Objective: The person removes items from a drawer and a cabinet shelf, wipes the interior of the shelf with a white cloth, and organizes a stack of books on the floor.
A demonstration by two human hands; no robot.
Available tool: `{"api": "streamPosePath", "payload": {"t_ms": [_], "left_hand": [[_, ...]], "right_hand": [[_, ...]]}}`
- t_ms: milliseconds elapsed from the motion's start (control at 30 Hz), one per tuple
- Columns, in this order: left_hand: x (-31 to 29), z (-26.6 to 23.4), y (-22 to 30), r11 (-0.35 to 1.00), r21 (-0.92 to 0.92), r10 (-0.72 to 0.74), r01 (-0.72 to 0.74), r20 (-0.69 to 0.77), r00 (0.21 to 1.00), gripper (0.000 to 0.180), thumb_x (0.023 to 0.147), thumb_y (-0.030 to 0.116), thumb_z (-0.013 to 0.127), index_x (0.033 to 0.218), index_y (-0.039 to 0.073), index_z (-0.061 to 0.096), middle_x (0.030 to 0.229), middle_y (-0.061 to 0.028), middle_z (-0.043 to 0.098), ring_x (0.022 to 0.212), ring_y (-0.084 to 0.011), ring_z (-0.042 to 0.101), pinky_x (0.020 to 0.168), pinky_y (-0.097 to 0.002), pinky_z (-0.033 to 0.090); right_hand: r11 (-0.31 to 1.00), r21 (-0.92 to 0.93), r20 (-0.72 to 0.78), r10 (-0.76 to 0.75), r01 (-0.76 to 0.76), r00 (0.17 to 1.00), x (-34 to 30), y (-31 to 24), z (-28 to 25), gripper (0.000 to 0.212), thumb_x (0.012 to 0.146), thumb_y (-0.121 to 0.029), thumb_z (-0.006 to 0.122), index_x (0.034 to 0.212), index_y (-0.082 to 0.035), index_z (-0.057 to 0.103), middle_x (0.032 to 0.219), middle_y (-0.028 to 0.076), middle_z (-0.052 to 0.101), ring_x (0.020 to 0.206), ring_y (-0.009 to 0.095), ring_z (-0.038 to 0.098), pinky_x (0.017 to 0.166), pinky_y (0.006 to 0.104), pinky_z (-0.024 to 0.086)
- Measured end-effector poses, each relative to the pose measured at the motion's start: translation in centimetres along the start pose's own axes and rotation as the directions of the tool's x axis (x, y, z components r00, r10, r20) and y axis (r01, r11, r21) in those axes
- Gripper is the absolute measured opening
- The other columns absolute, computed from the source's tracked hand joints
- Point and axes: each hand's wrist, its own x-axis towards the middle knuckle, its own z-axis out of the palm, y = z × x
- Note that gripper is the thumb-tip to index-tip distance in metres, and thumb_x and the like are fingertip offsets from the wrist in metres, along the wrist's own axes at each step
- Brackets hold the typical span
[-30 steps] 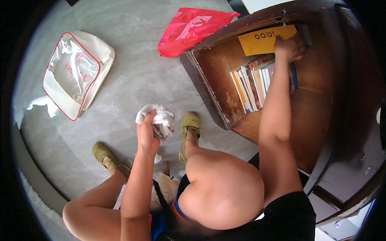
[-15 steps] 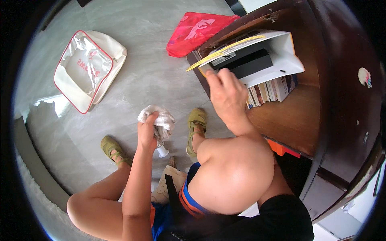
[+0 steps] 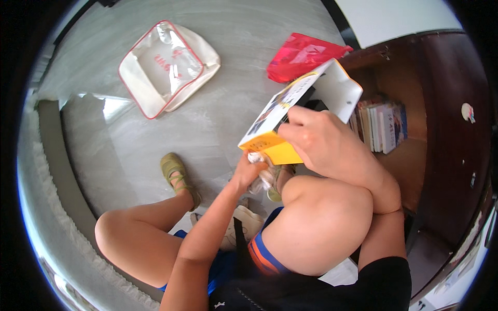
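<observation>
My right hand (image 3: 319,137) is closed on the near rim of a white and yellow paper bag (image 3: 277,147), which is tilted in front of the cabinet. Black contents (image 3: 317,108) show inside its open top. My left hand (image 3: 248,171) grips a crumpled white cloth (image 3: 263,179) just below the bag's lower yellow corner. Its fingertips are close to or against that corner; I cannot tell which.
To the right stands a dark brown wooden cabinet (image 3: 447,140) with a row of books (image 3: 381,124) on its shelf. A red plastic bag (image 3: 306,54) lies beside it. A white bag with a clear panel and red trim (image 3: 168,70) rests on the grey tiled floor (image 3: 127,160).
The paper bag has come out of the cabinet toward me, tilting in my right hand. My left hand has brought the cloth rightward to its lower corner. The view has shifted.
</observation>
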Motion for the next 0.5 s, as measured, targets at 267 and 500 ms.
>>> {"api": "streamPosePath", "payload": {"t_ms": [267, 500], "left_hand": [[0.2, -1.2, 2.4, 0.997, 0.009, 0.073, -0.072, -0.083, 0.994, 0.087, 0.072, 0.000, 0.061, 0.146, 0.010, 0.017, 0.099, -0.0107, 0.056, 0.087, -0.0204, 0.056, 0.078, -0.0322, 0.048], [0.4, -3.5, 4.1, 0.961, -0.278, -0.036, 0.000, -0.127, 0.991, 0.071, 0.081, 0.000, 0.053, 0.143, 0.006, 0.019, 0.106, -0.0118, 0.055, 0.091, -0.0212, 0.058, 0.080, -0.0350, 0.051]], "right_hand": [[0.898, -0.420, -0.083, -0.184, 0.133, 0.979, 7.4, 3.6, 6.0, 0.004, 0.072, -0.009, 0.060, 0.071, -0.006, 0.058, 0.080, 0.009, 0.053, 0.061, 0.023, 0.063, 0.052, 0.0332, 0.052], [0.801, -0.598, -0.360, -0.240, -0.026, 0.902, 12.3, 14.0, 11.2, 0.005, 0.071, -0.008, 0.059, 0.068, -0.011, 0.056, 0.075, 0.003, 0.054, 0.065, 0.018, 0.060, 0.057, 0.0307, 0.050]]}}
